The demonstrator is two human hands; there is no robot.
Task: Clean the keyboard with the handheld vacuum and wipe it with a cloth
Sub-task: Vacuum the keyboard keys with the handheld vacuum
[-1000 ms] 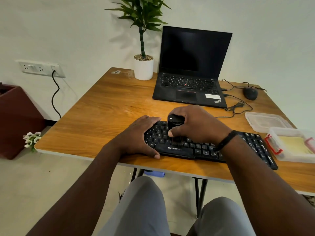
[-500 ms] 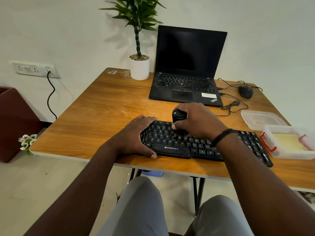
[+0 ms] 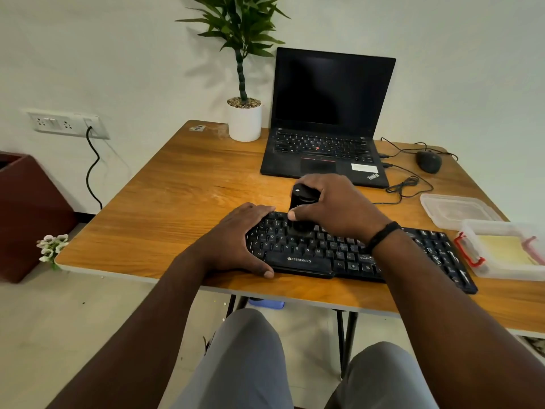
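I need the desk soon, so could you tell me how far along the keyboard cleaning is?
Vacuuming is under way: the right hand grips the handheld vacuum upright on the upper left keys of the keyboard, while the left hand steadies its left end. How many keys are already done cannot be told. Wiping is left; a yellow cloth seems to lie in the open container at the right.

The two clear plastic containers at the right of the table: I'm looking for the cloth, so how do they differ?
The nearer container is deeper; the farther container is shallow and flat. The nearer container has red clips; the farther one shows none. The nearer container holds something flat and yellow, possibly the cloth; the farther one looks to hold nothing. Both are clear, rectangular and rest on the table.
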